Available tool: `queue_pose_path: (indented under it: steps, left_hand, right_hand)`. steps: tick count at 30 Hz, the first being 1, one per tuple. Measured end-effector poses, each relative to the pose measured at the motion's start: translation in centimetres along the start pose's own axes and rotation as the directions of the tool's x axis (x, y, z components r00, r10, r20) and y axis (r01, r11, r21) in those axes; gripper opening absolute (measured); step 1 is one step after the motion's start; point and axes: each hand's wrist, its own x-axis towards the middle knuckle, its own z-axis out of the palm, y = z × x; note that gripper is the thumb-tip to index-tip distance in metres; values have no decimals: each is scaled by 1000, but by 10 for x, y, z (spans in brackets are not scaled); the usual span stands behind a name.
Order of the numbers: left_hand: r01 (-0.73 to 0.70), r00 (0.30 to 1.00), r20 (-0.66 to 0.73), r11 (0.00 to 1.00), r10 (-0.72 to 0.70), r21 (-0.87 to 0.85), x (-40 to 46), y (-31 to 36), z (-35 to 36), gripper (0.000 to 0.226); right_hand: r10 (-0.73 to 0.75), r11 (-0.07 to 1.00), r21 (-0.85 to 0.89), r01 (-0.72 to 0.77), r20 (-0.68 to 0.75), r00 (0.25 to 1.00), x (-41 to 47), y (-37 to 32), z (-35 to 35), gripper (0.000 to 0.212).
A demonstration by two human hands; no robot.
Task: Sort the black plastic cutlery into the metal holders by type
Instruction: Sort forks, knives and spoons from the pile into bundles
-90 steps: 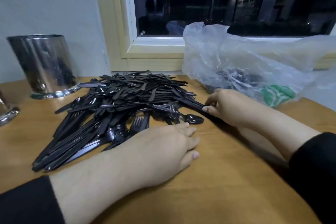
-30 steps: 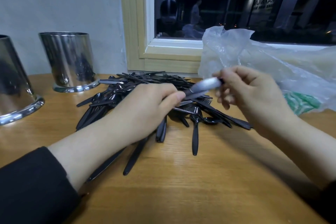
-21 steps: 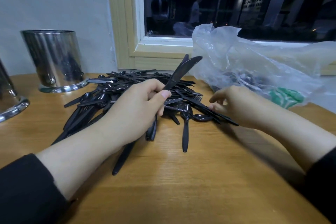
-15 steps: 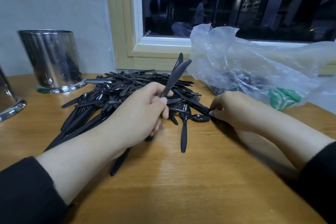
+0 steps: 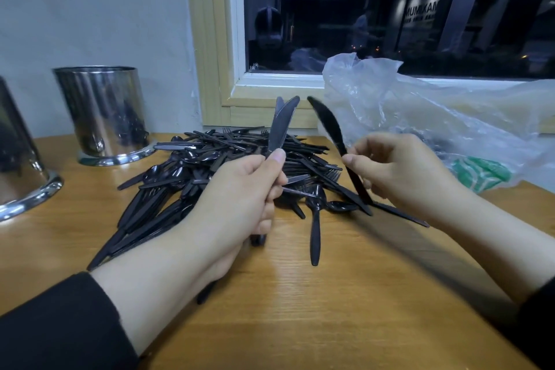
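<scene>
Step in hand, as I read it: gathering knives out of the mixed pile (image 5: 216, 177) before dropping them in a holder.

L hand (image 5: 240, 204) is curled round a small bunch of knives (image 5: 282, 126), at least 2, thumb pressed on the handles. R hand (image 5: 399, 171) pinches 1 more knife (image 5: 329, 126) at mid-handle between thumb and fingers.

To do it well: bring the R knife alongside the L bunch w/ blades matching, slide its handle under the L thumb, then let go w/ the R. Keep the bunch tight so none slips back into the pile. Only knives in this bunch; spoons and forks go elsewhere.

Orientation: all held knives stand near upright, blades up, handles down. L bunch's long axis leans slightly right at the top; R knife leans left at the top, so the tips tilt toward each other but stay apart.

Both steel holders (image 5: 102, 111) (image 5: 18, 159) sit at table (image 5: 330, 309) left, near the pile.
</scene>
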Motion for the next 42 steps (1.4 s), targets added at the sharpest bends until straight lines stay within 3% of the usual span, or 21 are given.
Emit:
queue_pose_path:
  steps: [3, 10, 13, 16, 19, 21, 23, 29, 34, 37, 40, 42]
  left_hand:
    - [0, 1000, -27, 1000, 0, -2, 1, -3, 3, 33]
    - [-138, 989, 51, 990, 136, 40, -6, -7, 18, 23]
    - [-164, 984, -45, 980, 170, 117, -2, -8, 14, 27]
    - [-150, 978, -113, 971, 173, 187, 0, -8, 10, 36]
    - [-157, 974, -124, 956, 192, 248, 0, -8, 9, 41]
    - [-161, 976, -111, 965, 187, 209, 0, -7, 10, 38]
    - [-153, 983, -81, 980, 164, 128, 0, -7, 11, 35]
    - [-100, 994, -27, 983, 105, 152, -4, -9, 11, 26]
    - [-96, 995, -26, 988, 100, 122, -5, -7, 13, 30]
    - [-143, 987, -49, 971, 155, 192, -5, -4, 12, 31]
    - [-260, 951, -88, 920, 297, 293, -2, -1, 8, 32]
    - [-354, 887, -130, 832, 443, 427, -1, 2, 3, 33]
  right_hand:
    - [-23, 961, 277, 2, 70, 997, -9, -14, 7, 19]
    - [-160, 961, 265, 85, 279, 947, -18, -25, 21, 20]
    - [-72, 991, 118, 60, 109, 991, -10, -19, 6, 33]
    - [7, 986, -169, -10, -14, 1000, 3, -1, -14, 36]
    - [117, 882, -470, -40, 135, 984, 9, 17, -25, 24]
    - [180, 819, -574, -19, 225, 957, 11, 26, -24, 22]
    - [187, 798, -603, 8, 259, 948, 11, 29, -18, 25]
    - [194, 770, -638, 10, 249, 949, 12, 33, 6, 33]
    - [169, 775, -632, -1, 205, 964, 13, 38, 9, 28]
    - [114, 804, -595, -3, 150, 982, 13, 34, 3, 17]
    - [-46, 904, -426, 44, 6, 999, 12, 28, -7, 19]
    - [-112, 965, -244, 99, -43, 993, 10, 20, -16, 20]
